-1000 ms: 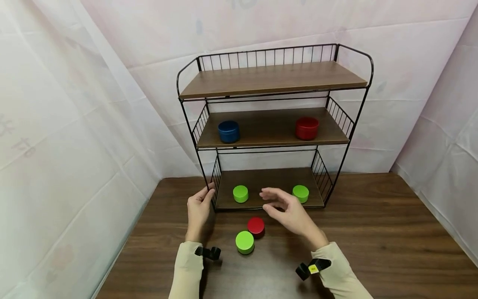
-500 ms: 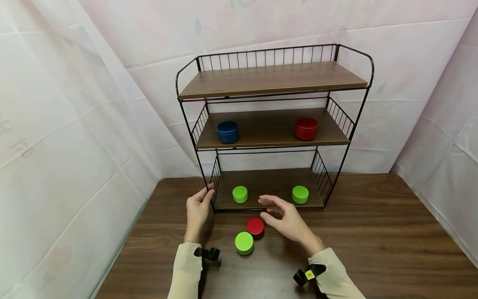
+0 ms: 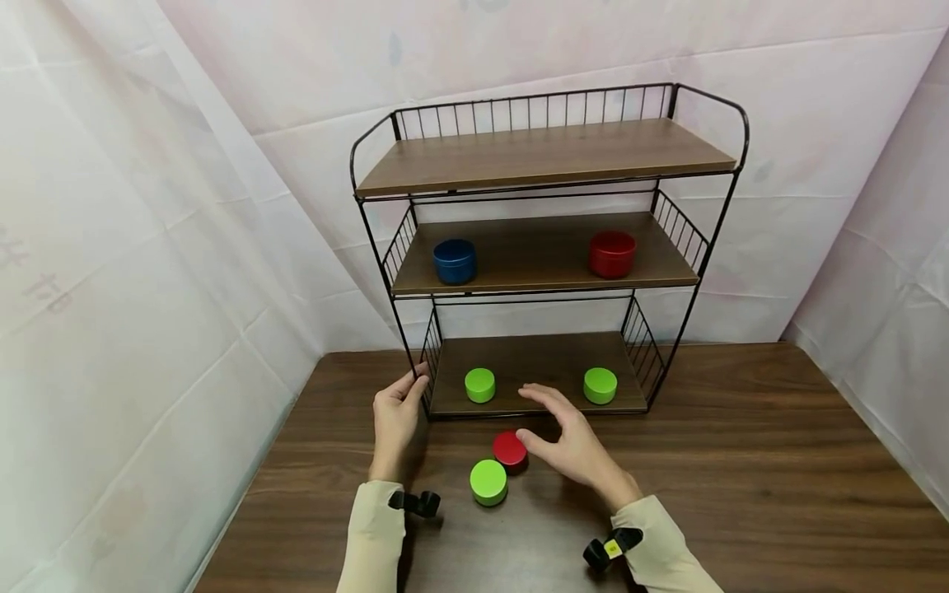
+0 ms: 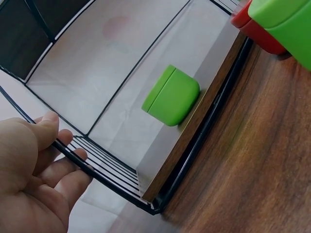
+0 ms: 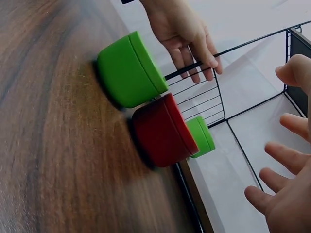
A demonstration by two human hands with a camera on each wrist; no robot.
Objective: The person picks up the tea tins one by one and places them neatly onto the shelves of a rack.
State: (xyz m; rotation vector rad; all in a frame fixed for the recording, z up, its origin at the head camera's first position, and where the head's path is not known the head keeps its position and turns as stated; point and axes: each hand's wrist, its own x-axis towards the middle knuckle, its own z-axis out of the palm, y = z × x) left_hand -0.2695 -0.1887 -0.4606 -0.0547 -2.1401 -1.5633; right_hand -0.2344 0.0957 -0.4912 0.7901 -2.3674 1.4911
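Observation:
My left hand (image 3: 395, 416) pinches the left front post of a three-tier rack (image 3: 549, 152) near its bottom tier; in the left wrist view the thumb and fingers lie around the black rod (image 4: 115, 190). My right hand (image 3: 577, 446), fingers spread and holding nothing, hovers just right of a round red tin (image 3: 510, 449) on the table. Touching or nearly touching that tin is a round green tin (image 3: 488, 483), closer to me. On the bottom tier stand two more green tins, one left (image 3: 479, 385) and one right (image 3: 600, 385).
The middle tier carries a blue tin (image 3: 455, 261) at left and a red tin (image 3: 612, 254) at right. The rack stands on a dark wooden table (image 3: 778, 461), with a pale cloth backdrop (image 3: 222, 206) behind and at both sides.
My right hand has come down and back from the bottom tier toward the red tin on the table, its thumb and fingers spreading wider. The left hand stays on the post.

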